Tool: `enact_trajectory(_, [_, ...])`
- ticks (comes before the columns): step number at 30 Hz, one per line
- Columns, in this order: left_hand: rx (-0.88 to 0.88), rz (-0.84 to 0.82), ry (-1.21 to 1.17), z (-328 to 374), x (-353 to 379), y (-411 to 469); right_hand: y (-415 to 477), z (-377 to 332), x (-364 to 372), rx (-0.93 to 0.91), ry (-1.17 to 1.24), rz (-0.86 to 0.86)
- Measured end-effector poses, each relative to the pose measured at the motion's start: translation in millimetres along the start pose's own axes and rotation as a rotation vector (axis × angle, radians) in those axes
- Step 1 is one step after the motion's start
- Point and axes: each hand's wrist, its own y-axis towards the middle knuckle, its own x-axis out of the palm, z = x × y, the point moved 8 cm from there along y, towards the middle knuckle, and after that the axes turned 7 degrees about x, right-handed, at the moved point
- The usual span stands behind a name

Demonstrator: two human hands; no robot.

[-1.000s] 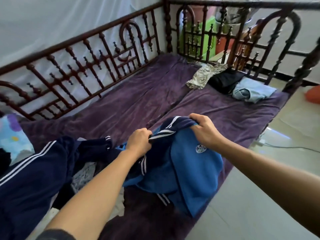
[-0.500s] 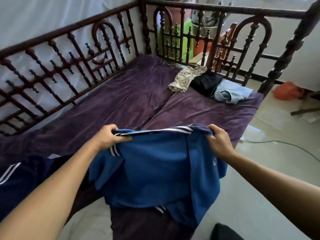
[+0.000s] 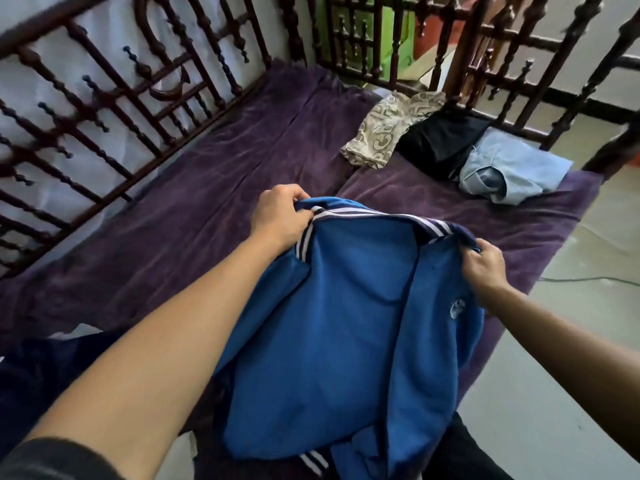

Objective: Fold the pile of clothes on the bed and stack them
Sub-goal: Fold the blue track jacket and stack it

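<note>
A blue polo shirt [image 3: 349,327] with a navy and white striped collar hangs spread between my hands above the purple bed cover [image 3: 194,216]. My left hand [image 3: 280,216] grips its left shoulder by the collar. My right hand [image 3: 485,265] grips the right shoulder. A small round badge shows on the shirt's right side. Three folded items lie at the far end: a beige patterned cloth [image 3: 384,129], a black garment [image 3: 443,140] and a light blue garment [image 3: 512,171]. Dark navy clothes [image 3: 41,382] from the pile lie at the lower left.
A dark wooden spindle railing [image 3: 114,95] runs along the bed's left side and far end. The pale tiled floor [image 3: 561,393] lies to the right, with a thin cable [image 3: 588,279] on it. A corner post [image 3: 616,147] stands by the light blue garment.
Both hands have pulled the bunched shirt apart and lifted it so it hangs spread out. The view has shifted forward, away from the pile at the left.
</note>
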Motion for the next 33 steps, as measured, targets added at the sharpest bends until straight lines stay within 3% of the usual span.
enact_trajectory(9, [-0.09, -0.128, -0.01, 52.2, 217.9, 202.7, 255.5, 29.3, -28.1, 0.265, -0.199, 0.151])
enact_trajectory(14, [-0.198, -0.178, -0.062, 14.7, 280.6, 227.0, 315.3, 46.6, -15.9, 0.277, -0.488, -0.003])
enact_trajectory(16, [-0.304, -0.194, -0.053, -20.7, 283.5, 202.5, 308.6, 43.4, -0.5, 0.192, -0.675, -0.067])
enact_trajectory(20, [-0.592, -0.219, 0.007, -105.8, 260.7, 96.9, 263.4, 3.8, 47.6, -0.247, -0.885, -0.093])
enact_trajectory(23, [-0.848, -0.27, 0.058, -161.9, 239.1, -6.0, 214.4, -11.5, 109.2, -0.495, -0.984, -0.301])
enact_trajectory(26, [-1.049, -0.286, 0.056, -196.8, 228.3, -90.0, 177.0, -5.0, 173.2, -0.625, -1.12, -0.521])
enact_trajectory(29, [-1.082, -0.246, 0.078, -221.7, 229.4, -131.2, 158.9, 4.6, 226.5, -0.781, -1.218, -0.583])
enact_trajectory(33, [-0.952, -0.213, 0.187, -248.4, 249.4, -140.7, 162.6, 23.8, 269.7, -0.871, -1.286, -0.589])
